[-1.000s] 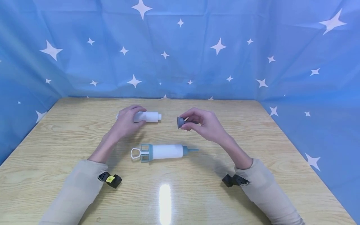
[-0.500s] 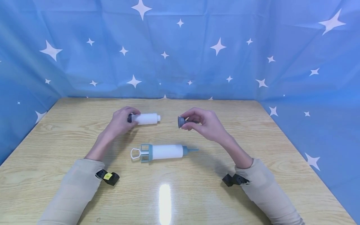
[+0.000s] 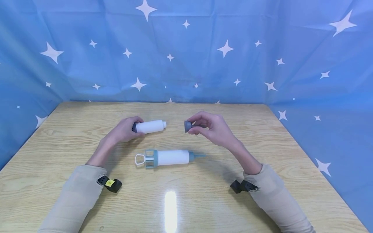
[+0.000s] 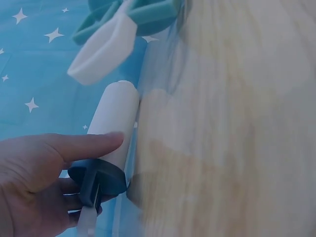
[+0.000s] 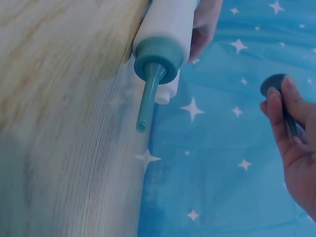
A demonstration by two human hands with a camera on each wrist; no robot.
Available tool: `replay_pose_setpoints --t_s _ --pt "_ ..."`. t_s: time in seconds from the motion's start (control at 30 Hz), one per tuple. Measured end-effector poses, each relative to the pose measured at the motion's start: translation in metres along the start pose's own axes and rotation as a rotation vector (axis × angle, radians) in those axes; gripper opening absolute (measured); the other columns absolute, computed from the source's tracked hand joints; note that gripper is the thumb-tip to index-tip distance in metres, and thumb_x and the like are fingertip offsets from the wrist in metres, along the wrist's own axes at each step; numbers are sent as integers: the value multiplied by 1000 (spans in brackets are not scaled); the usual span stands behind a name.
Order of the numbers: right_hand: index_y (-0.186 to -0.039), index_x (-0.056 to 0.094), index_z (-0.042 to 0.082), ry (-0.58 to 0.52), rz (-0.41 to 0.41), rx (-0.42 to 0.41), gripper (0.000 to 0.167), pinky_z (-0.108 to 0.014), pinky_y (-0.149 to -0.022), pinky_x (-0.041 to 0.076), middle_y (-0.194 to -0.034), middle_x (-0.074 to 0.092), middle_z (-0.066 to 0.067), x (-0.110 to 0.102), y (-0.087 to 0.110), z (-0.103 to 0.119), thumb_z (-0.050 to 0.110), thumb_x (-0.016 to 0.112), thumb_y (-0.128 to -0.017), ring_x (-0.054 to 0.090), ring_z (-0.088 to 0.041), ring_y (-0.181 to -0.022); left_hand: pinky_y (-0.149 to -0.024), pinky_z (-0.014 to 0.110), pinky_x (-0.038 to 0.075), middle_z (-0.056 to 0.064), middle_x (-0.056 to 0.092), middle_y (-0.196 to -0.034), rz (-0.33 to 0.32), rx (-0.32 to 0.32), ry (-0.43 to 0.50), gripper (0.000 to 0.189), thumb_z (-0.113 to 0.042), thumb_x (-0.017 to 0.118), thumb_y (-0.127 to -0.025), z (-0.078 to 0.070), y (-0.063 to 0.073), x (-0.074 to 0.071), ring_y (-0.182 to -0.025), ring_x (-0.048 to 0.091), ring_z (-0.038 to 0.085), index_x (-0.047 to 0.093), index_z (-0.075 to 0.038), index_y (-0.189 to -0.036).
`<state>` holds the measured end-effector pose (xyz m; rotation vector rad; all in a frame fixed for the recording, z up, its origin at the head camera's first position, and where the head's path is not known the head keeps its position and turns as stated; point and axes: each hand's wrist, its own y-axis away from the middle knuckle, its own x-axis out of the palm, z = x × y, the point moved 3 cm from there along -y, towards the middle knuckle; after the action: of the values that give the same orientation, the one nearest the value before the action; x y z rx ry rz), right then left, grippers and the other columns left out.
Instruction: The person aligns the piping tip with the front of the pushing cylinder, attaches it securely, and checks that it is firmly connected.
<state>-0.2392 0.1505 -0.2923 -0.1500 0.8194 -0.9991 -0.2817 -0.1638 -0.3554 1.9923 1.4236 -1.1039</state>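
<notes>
My left hand (image 3: 125,130) grips a syringe with a white barrel (image 3: 151,126) and dark grey collar at its rear end, its narrow white front pointing right. In the left wrist view, the thumb lies along the barrel near the dark collar (image 4: 106,180), with fingers behind it. My right hand (image 3: 218,129) pinches a dark grey funnel-shaped nozzle (image 3: 187,126), wide end facing left towards the barrel, with a gap between them. Between the forearms, a second, white-and-teal syringe (image 3: 173,157) lies on the table, its loop handle left and thin teal tip right.
The wooden table (image 3: 262,200) reaches back to a blue curtain (image 3: 186,64) with white stars. Black cameras are worn at both wrists over beige sleeves. The teal-tipped syringe lies nearer the person than both hands.
The left hand has shifted slightly left and nearer the person, bringing the barrel along; its front end now tilts slightly away and the dark collar shows. The right hand has stayed almost still.
</notes>
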Motion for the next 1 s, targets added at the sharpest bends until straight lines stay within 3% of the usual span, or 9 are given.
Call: replay_pose_setpoints --t_s 0.13,0.4,0.6,0.77,1.0 --pt "-112 69 -3 -9 -1 -6 28 -40 -67 61 -95 74 -10 -1 0 0 -4 76 -86 73 -18 -78 -97 56 44 28 62 -123 17 -32 5 51 -11 79 -87 2 1 0 -110 57 41 57 8 -128" --pt "-113 69 -1 31 -16 39 28 -33 -67 60 -94 75 -9 -6 0 0 -2 77 -87 73 -25 -78 -99 57 44 26 63 -125 -28 3 17 50 -14 79 -88 -3 2 -7 -113 58 41 60 5 -130" --pt "-114 69 0 46 -22 55 28 -32 -69 60 -93 75 -9 -10 0 0 -1 77 -87 73 -22 -78 -91 50 46 22 65 -124 -74 68 47 50 -16 81 -86 -17 2 -15 -106 60 36 64 0 -130" --pt "-113 69 -1 51 -27 64 28 -33 -69 60 -90 75 -9 -12 1 -1 -2 77 -86 73 -28 -76 -83 42 46 18 66 -124 -81 131 66 55 -20 84 -84 -32 4 -20 -100 61 30 64 -4 -133" --pt "-114 69 -1 82 -38 68 27 -31 -70 59 -89 76 -9 -14 1 -3 -1 76 -88 73 -31 -77 -84 41 48 10 68 -123 -85 217 117 55 -22 86 -83 -50 9 -24 -101 62 25 66 -10 -132"
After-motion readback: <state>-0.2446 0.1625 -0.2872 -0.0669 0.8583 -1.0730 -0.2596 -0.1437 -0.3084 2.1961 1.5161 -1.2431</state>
